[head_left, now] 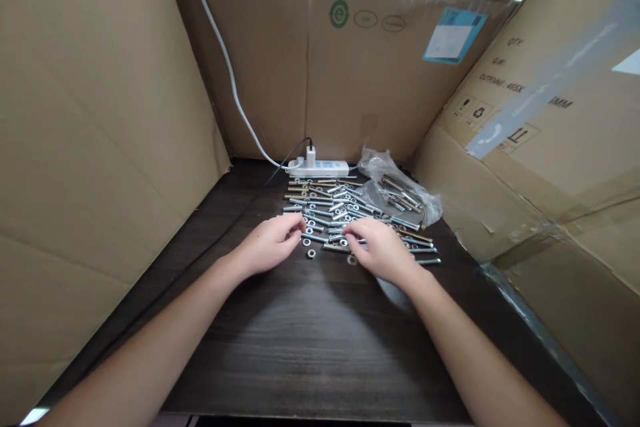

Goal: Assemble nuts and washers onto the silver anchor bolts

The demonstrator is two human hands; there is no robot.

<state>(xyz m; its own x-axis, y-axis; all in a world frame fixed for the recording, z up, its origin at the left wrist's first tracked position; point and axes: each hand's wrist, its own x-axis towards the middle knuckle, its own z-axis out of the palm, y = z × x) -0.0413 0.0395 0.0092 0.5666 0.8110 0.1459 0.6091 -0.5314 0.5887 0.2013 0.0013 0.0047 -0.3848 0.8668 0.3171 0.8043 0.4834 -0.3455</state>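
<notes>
My left hand (274, 241) is low over the table at the near left side of a spread of metal bolts. Its fingers are curled, with a small gap between thumb and forefinger and nothing visible in it. A silvery bolt (315, 238) lies by its fingertips, its left end hidden by the hand. My right hand (383, 248) hovers over the near right part of the spread, thumb and forefinger apart. Below its thumb lies a flat washer (351, 260). Between the hands are a nut (311, 254) and another washer (307, 242). The right hand hides some bolts.
Behind the bolts stands a white power strip (330, 167) with a plugged-in adapter (311, 157). A black cable (220, 238) crosses the table at left. A clear plastic bag (380, 163) with more bolts lies at back right. Cardboard walls (370, 87) enclose three sides.
</notes>
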